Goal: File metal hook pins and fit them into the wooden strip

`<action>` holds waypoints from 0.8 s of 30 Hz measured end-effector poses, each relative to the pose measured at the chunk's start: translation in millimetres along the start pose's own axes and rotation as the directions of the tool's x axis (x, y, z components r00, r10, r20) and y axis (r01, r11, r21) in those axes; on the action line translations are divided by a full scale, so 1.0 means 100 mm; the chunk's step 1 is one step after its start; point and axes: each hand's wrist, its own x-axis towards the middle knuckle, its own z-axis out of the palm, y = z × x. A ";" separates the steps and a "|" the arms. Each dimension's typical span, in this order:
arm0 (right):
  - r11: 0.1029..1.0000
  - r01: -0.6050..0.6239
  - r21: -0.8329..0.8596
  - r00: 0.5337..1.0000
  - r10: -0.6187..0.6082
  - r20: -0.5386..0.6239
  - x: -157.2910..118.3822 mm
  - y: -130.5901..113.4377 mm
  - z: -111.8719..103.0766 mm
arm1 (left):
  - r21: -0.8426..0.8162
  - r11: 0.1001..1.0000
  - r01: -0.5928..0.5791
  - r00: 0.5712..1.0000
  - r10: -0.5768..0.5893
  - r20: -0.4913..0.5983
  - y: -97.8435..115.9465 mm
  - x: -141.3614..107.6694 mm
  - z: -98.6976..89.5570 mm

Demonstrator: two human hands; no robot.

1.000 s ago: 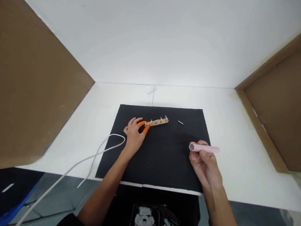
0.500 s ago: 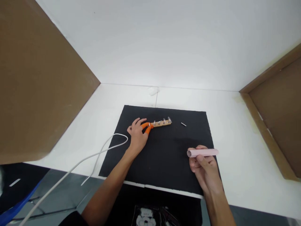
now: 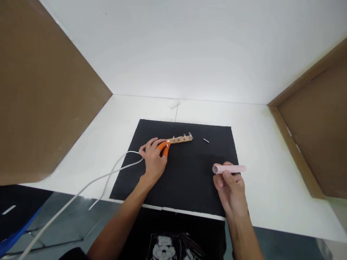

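My left hand is closed round the orange-handled pliers, whose head lies against the left end of a narrow wooden strip. Several small shiny metal pieces stand along that strip, with a larger clear or metallic one at its right end. I cannot tell whether the jaws grip anything. In my right hand a pale pink tube is pinched between thumb and fingers, level above the mat, its open end facing left. A short silvery pin lies by itself to the right of the strip.
The black mat covers the middle of the white table. A white cable loops across the left side, its bend close to my left hand. Brown board panels flank the table, and a white wall rises behind.
The view has shifted slightly right. The pliers' head and my left hand have shifted a little at the strip's left end. My right hand still holds the pink tube, slightly raised.
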 end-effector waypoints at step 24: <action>0.992 0.057 -0.113 0.990 -0.071 -0.124 0.09 -0.80 0.26 | -0.454 0.888 0.068 0.996 -0.037 0.076 0.89 -0.13 -0.07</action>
